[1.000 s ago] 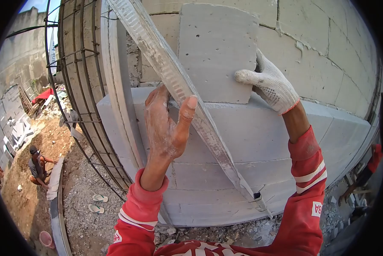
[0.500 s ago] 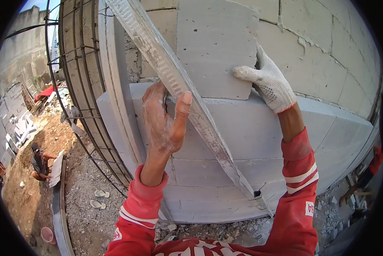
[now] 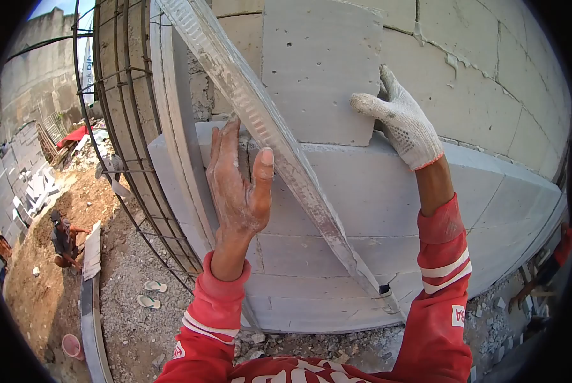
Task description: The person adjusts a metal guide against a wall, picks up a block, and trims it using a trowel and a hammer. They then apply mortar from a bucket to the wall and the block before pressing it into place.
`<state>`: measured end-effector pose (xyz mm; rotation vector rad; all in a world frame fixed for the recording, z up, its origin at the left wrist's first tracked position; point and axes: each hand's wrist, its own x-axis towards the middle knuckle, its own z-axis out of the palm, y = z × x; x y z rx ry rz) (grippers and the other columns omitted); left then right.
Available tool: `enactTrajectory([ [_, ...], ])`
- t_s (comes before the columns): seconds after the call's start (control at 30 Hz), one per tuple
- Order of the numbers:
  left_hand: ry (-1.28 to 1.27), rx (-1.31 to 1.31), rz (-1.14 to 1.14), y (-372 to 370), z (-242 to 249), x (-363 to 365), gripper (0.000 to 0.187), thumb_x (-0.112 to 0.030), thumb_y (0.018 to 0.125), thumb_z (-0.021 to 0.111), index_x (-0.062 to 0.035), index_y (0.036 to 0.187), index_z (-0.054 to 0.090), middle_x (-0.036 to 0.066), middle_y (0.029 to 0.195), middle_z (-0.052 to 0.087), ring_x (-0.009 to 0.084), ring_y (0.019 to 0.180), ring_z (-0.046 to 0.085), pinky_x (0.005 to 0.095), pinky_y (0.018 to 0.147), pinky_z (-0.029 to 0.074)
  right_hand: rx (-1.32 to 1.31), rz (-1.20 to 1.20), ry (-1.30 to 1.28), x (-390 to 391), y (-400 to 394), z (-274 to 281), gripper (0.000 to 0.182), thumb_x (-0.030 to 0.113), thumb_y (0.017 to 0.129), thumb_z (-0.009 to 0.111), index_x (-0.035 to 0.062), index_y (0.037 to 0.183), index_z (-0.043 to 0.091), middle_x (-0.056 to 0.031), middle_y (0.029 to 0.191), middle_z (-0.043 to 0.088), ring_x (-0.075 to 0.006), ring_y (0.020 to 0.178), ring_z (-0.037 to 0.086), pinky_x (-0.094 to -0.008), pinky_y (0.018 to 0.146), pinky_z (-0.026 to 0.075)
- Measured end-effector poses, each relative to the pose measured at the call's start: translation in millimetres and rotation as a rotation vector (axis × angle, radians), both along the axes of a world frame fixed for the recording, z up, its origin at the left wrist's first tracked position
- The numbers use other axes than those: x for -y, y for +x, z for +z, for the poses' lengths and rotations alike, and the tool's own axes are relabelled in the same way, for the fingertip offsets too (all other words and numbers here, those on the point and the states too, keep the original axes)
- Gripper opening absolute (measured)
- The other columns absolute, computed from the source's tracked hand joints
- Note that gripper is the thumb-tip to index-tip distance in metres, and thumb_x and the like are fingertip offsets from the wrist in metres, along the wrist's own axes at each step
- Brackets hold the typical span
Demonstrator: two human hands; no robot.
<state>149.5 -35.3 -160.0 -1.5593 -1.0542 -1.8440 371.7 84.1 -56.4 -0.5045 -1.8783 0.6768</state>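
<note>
A grey aerated concrete block (image 3: 321,76) stands upright on the ledge of a low block wall (image 3: 369,185), against the taller wall behind. My right hand (image 3: 404,124), in a white knitted glove, grips the block's lower right edge, its thumb over the front face and its fingers along the side. Bare and dusty, my left hand (image 3: 240,182) is open with fingers stretched upward near the ledge. It sits just left of a long metal channel (image 3: 267,127) that slants across the wall, passing in front of the block's lower left corner.
Left of my hand rise a vertical formwork board (image 3: 177,115) and a rebar cage (image 3: 123,83). Below lie gravel (image 3: 133,325), a pair of sandals (image 3: 152,293) and a pink bucket (image 3: 72,346). A person (image 3: 66,239) crouches by a plank at far left.
My left hand's fingers have straightened from a curl beside the metal channel, and the hand has drawn slightly left. My right hand stays at the block's edge.
</note>
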Motion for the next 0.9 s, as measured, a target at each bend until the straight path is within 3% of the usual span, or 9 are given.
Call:
enactTrajectory([
  [0.17,-0.119,-0.082,0.008,11.8,5.2,3.0,0.072,-0.055,0.095,0.050,0.0117,0.122,0.055,0.027,0.105,0.063,0.0423,0.111,0.059,0.0588,0.117,0.013,0.034,-0.059,0.051,2.1,-4.6,1.7,0.118,0.050,0.063,0.091,-0.0119,0.147,0.033,-0.0330,0.125,0.057,-0.0364,0.115,0.062,-0.0377,0.095,0.052],
  [0.23,-0.056,-0.101,0.033,12.7,4.1,-1.0,0.072,-0.060,0.095,0.048,0.0076,0.118,0.058,0.021,0.100,0.063,0.0384,0.107,0.059,0.0584,0.117,0.007,0.036,-0.041,0.039,1.2,-5.8,1.7,0.115,0.047,0.063,0.091,-0.0139,0.144,0.037,-0.0306,0.120,0.061,-0.0336,0.110,0.064,-0.0359,0.094,0.053],
  [0.3,-0.109,-0.081,0.017,10.9,5.8,0.6,0.075,-0.063,0.094,0.047,0.0072,0.118,0.058,0.022,0.102,0.063,0.0382,0.109,0.057,0.0565,0.116,0.007,0.095,0.121,-0.038,3.6,-5.9,9.7,0.099,0.041,0.065,0.092,-0.0144,0.134,0.047,-0.0235,0.107,0.067,-0.0277,0.100,0.068,-0.0328,0.090,0.054],
  [0.33,-0.109,-0.098,0.011,8.6,6.6,0.2,0.075,-0.063,0.095,0.046,0.0072,0.118,0.058,0.022,0.102,0.063,0.0383,0.109,0.057,0.0563,0.116,0.007,0.032,0.120,-0.025,14.1,-7.1,7.5,0.081,0.037,0.070,0.090,-0.0117,0.124,0.055,-0.0177,0.100,0.069,-0.0226,0.091,0.069,-0.0310,0.084,0.056],
  [0.53,-0.144,-0.161,0.029,-1.7,-1.5,-0.6,0.087,-0.068,0.093,0.046,0.0105,0.129,0.049,0.023,0.114,0.059,0.0367,0.117,0.052,0.0537,0.116,0.010,-0.066,0.111,-0.094,17.0,1.1,1.3,0.057,0.031,0.078,0.084,-0.0070,0.113,0.060,-0.0118,0.092,0.067,-0.0174,0.082,0.069,-0.0286,0.075,0.058],
  [0.73,0.013,-0.286,0.258,-4.3,-10.9,-16.3,0.084,-0.072,0.092,0.045,0.0078,0.116,0.058,0.018,0.107,0.058,0.0320,0.106,0.052,0.0492,0.111,0.017,-0.246,0.159,-0.166,16.4,25.7,2.5,0.045,0.027,0.086,0.077,-0.0014,0.117,0.061,-0.0099,0.097,0.068,-0.0155,0.087,0.069,-0.0297,0.077,0.059],
  [0.9,-0.004,-0.292,0.236,-9.5,-14.3,-17.9,0.088,-0.076,0.092,0.036,0.0066,0.107,0.063,0.017,0.104,0.059,0.0313,0.104,0.051,0.0477,0.109,0.018,-0.320,0.246,-0.216,44.2,33.9,2.4,0.040,0.025,0.089,0.072,0.0016,0.120,0.062,-0.0072,0.100,0.068,-0.0156,0.091,0.069,-0.0316,0.079,0.060],
])
